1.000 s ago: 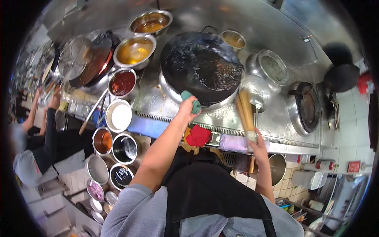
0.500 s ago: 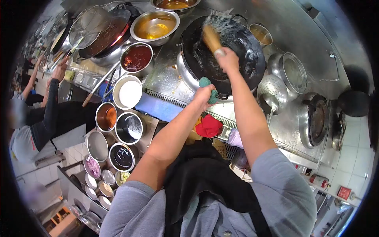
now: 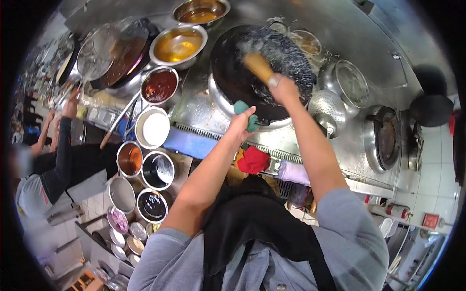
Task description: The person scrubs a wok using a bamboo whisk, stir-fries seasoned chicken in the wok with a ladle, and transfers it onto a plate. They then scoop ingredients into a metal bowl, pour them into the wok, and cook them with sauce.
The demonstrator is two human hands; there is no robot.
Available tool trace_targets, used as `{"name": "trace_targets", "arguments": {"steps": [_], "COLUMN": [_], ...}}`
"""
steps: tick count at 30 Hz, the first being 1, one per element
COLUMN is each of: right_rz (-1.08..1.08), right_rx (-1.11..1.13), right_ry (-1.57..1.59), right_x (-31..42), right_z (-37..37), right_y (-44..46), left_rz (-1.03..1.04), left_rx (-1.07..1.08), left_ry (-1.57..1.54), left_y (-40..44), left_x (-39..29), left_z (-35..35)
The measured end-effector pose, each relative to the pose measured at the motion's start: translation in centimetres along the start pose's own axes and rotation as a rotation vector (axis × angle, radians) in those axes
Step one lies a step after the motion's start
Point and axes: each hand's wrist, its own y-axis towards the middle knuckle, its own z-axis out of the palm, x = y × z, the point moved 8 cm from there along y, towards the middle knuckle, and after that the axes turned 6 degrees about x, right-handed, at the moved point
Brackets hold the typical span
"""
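A large black wok (image 3: 228, 72) sits on a burner ring, with foamy water (image 3: 272, 41) streaking its far side. My right hand (image 3: 285, 90) is closed around a bamboo wok brush (image 3: 258, 67), whose bristle end, slightly blurred, is against or just above the inside of the wok. My left hand (image 3: 240, 124) grips a green cloth (image 3: 246, 115) at the near rim, by the wok's handle. How much of that handle lies under the cloth is hidden.
Left stand bowls of amber liquid (image 3: 178, 46), a pot of red sauce (image 3: 159, 86) and a white pot (image 3: 152, 127). Right are a perforated ladle (image 3: 327, 110), a strainer bowl (image 3: 351, 83) and another burner (image 3: 383, 138). A person (image 3: 53, 169) works at far left.
The brush and my right hand have come nearer to me within the wok. Water splashing over the far rim has dropped. My left hand keeps its hold; the whole view has shifted slightly.
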Motion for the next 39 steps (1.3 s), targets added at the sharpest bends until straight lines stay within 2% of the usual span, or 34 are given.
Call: {"name": "trace_targets", "arguments": {"steps": [1,3,4,5,8,10,11,13,15,17,21,23,25,28,29,31,34,36,39], "right_rz": [0.020,-0.041,-0.067,-0.027,0.147,0.180,0.198,0.154,0.168,0.283,0.261,0.207,0.159,0.076,0.022,-0.016,0.001,-0.069,-0.141], "right_rx": [0.121,0.194,0.151,0.205,0.120,-0.077,-0.077,-0.265,-0.260,-0.174,-0.123,-0.163,-0.112,-0.061,-0.047,-0.038,0.001,-0.163,-0.200], "right_ry": [-0.021,-0.073,-0.128,-0.093,-0.081,0.116,0.127,0.468,0.553,0.761,0.899,0.845,0.790,0.756,0.741,0.693,0.728,0.783,0.866], "right_x": [-0.6,-3.3,-6.3,-7.5,-11.9,-14.7,-16.3,-18.9,-19.2,-19.9,-18.8,-17.5,-15.2,-11.9,-10.6,-8.9,-6.7,-5.5,-4.1], "right_z": [0.3,-1.5,-2.1,-4.4,-7.0,-7.7,-6.8,-5.8,-5.7,-4.3,-4.0,-4.6,-5.3,-5.2,-5.2,-4.0,-1.4,-0.8,0.0], "right_y": [-2.3,-5.7,-6.1,-7.8,-12.0,-14.4,-15.5,-17.8,-20.3,-22.5,-25.1,-25.4,-25.4,-24.5,-24.1,-22.6,-20.7,-20.4,-21.0], "left_rz": [-0.014,-0.076,-0.102,-0.135,-0.089,-0.055,-0.031,-0.025,0.022,0.074,0.117,0.193,0.226,0.446,0.450,0.814,0.946,1.029,1.087], "left_rx": [-0.022,-0.025,0.006,0.029,0.013,0.026,-0.038,-0.005,-0.054,-0.103,-0.154,-0.190,-0.190,-0.240,-0.245,-0.301,-0.372,-0.391,-0.326], "left_ry": [-0.014,-0.017,-0.017,-0.018,0.033,0.085,0.138,0.208,0.262,0.314,0.506,0.604,0.657,0.819,0.818,1.050,1.250,1.426,1.520], "left_y": [-0.5,-2.1,-0.7,0.7,1.1,0.8,-0.3,-1.0,-3.0,-4.4,-7.0,-8.0,-9.4,-11.8,-11.6,-12.7,-15.7,-18.7,-21.4], "left_x": [-0.2,-0.8,-0.3,0.6,0.2,-0.3,-0.7,-0.6,-0.6,-2.0,-5.1,-6.7,-7.7,-10.3,-10.7,-13.4,-13.9,-13.5,-13.2], "left_z": [0.2,1.3,0.8,0.0,-0.6,-1.3,-1.3,-2.5,-2.9,-2.3,0.4,1.5,3.1,5.6,5.3,6.1,7.6,9.1,8.4]}}
